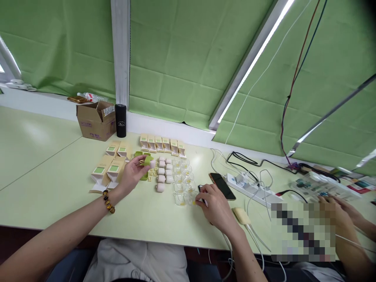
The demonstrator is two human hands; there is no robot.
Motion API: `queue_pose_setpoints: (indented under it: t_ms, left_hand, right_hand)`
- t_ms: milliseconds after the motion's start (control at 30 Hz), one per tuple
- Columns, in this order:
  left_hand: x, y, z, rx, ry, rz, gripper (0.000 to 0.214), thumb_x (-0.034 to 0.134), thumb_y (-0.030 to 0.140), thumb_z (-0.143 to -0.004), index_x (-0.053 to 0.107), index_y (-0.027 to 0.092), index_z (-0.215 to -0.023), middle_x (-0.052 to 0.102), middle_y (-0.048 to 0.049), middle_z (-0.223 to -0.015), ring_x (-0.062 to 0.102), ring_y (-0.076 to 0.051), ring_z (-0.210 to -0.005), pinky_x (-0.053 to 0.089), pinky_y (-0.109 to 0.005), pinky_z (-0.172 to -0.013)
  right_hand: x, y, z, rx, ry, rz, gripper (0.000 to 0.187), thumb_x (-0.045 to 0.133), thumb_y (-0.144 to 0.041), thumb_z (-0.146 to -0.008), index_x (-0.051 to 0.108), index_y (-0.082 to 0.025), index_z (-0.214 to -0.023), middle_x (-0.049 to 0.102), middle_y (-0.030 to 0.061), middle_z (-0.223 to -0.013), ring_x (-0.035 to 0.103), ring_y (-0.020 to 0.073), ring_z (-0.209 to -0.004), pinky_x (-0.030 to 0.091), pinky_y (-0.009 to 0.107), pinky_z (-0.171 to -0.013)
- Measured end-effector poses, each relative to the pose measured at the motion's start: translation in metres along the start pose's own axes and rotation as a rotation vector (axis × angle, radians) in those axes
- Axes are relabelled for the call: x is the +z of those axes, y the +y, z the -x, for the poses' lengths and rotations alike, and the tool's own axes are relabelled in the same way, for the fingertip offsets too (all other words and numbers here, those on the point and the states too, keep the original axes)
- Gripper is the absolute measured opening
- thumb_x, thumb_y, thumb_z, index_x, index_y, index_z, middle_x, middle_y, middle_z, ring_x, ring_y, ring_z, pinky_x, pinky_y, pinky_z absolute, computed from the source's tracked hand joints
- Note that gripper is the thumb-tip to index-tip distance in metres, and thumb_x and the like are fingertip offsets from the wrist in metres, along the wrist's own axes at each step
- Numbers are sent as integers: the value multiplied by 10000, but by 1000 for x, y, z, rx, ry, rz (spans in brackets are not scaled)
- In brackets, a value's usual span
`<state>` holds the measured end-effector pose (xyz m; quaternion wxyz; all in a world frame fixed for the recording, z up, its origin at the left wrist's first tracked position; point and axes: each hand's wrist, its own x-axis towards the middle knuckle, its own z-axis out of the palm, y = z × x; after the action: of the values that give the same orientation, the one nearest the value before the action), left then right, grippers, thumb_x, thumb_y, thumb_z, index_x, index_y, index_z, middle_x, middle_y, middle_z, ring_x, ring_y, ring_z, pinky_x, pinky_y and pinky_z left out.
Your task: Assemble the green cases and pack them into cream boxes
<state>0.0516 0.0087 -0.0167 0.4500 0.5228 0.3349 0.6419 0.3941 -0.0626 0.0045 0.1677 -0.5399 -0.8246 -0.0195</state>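
Observation:
My left hand (132, 171) is closed on a small green holder (147, 159) with a pale pink piece at its end, raised over the table. More green pieces (143, 177) lie partly hidden beneath that hand, beside small gold omega-shaped parts (151, 172). Two columns of small pale pink containers (161, 178) stand just right of them. Further right are rows of clear plastic cups (178, 179) with yellow marks. With fingers pinched together, my right hand (216, 205) grips the rim of the nearest clear plastic cup (192, 197). Open cream boxes (101, 172) stand left of my left hand.
Along the back is a row of open cream boxes (159, 144). A cardboard box (95, 121) and a black tumbler (120, 120) stand back left. Right lie a phone (222, 186), a power strip (252, 192), cables and a yellow charger (241, 216). Another person's hands (337, 207) work at far right.

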Motion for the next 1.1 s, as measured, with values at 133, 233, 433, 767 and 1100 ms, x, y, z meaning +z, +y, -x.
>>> queue_pose_setpoints:
  t_ms: [133,233,433,767,1100]
  left_hand:
    - [1,2,0,23,15,-6,593,883,441,-792,667,170,-1273,716,-136,-1257,705,-249,-1090,581,-389,-974]
    - [0,-1,-1,39,32,-14,605,884,458,-789,670,171,-1276,731,-133,-1223,706,-258,-1096,580,-390,-972]
    - [-8,-13,-7,28,102,8,627,862,478,-812,645,177,-1318,738,-107,-1176,707,-234,-1073,573,-362,-947]
    - [-7,-15,-11,85,185,11,611,824,485,-850,630,165,-1334,723,-136,-1281,691,-256,-1182,550,-383,-1021]
    - [-7,-11,-8,80,171,64,612,822,468,-862,624,175,-1361,712,-134,-1295,690,-251,-1157,556,-392,-1022]
  right_hand:
    - [-29,-2,-12,29,81,-319,117,633,-207,-951,710,-253,-876,613,69,-1003,590,271,-1003,511,444,-908]
    - [-40,-17,-34,-6,86,-653,123,627,-324,-990,701,-255,-919,610,71,-1064,603,235,-995,531,389,-867]
    - [-10,-68,-98,-28,-24,-1361,298,786,-512,-892,671,-237,-914,693,79,-1161,669,236,-1087,609,389,-880]
    - [57,-111,-135,63,85,-1823,535,922,-479,-735,587,-285,-1104,716,42,-1169,736,266,-1082,644,483,-906]
    - [75,-121,-118,3,420,-1377,562,793,-293,-838,501,-283,-1318,682,106,-1327,635,258,-1282,582,452,-1029]
